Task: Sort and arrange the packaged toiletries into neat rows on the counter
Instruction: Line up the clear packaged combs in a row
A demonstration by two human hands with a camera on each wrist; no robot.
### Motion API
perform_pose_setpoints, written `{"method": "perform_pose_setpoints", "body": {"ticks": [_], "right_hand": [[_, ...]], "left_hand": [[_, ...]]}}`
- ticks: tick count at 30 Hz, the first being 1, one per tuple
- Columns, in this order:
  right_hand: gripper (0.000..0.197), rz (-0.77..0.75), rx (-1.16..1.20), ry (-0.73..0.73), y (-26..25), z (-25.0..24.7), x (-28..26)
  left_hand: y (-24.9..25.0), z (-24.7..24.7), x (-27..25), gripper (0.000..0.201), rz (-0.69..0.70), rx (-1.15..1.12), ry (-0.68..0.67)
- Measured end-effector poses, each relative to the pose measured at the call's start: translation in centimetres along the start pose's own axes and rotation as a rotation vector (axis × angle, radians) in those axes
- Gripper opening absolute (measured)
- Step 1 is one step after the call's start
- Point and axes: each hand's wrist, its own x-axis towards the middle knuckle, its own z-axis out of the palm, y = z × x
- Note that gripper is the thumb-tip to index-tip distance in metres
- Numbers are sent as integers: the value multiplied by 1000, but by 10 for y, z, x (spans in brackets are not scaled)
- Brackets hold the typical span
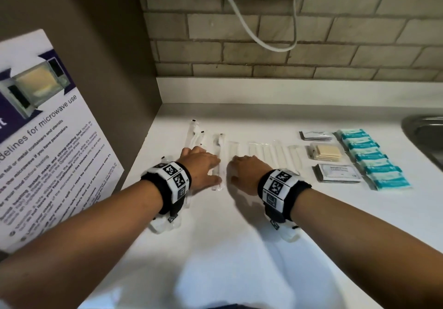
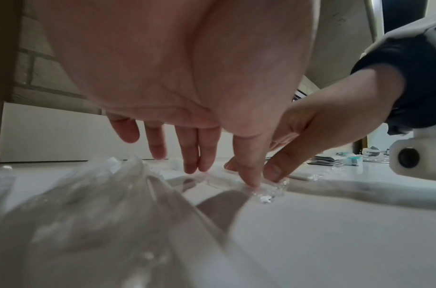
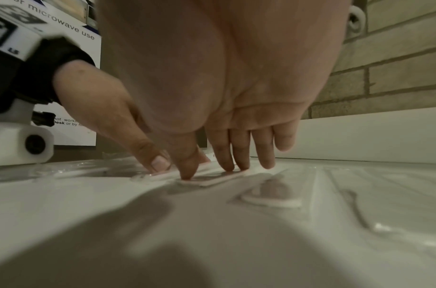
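On the white counter (image 1: 239,248), my left hand (image 1: 206,167) and right hand (image 1: 242,168) lie side by side with straight fingers. Both press on long clear-wrapped packets (image 1: 217,162) between them. In the left wrist view my left hand (image 2: 202,154) has its thumb tip on the clear wrapper end (image 2: 268,192), and the right thumb touches it too. In the right wrist view my right hand (image 3: 226,159) presses a flat white packet (image 3: 212,180) with its fingertips. A row of clear-wrapped white sticks (image 1: 263,150) lies to the right. Neither hand grips anything.
Loose clear packets (image 1: 194,136) lie at the back left and under my left wrist (image 2: 100,204). Further right lie grey sachets (image 1: 338,173), beige sachets (image 1: 323,153) and a row of teal packets (image 1: 374,157). A sink (image 1: 426,136) is at the right edge, a microwave poster (image 1: 48,141) at the left.
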Motion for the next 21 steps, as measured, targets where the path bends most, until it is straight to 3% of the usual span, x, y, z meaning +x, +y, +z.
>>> {"method": "perform_pose_setpoints", "body": {"ticks": [21], "right_hand": [[33, 31, 14, -95, 16, -4, -3]], "left_hand": [[16, 1, 17, 55, 20, 30, -32]]}}
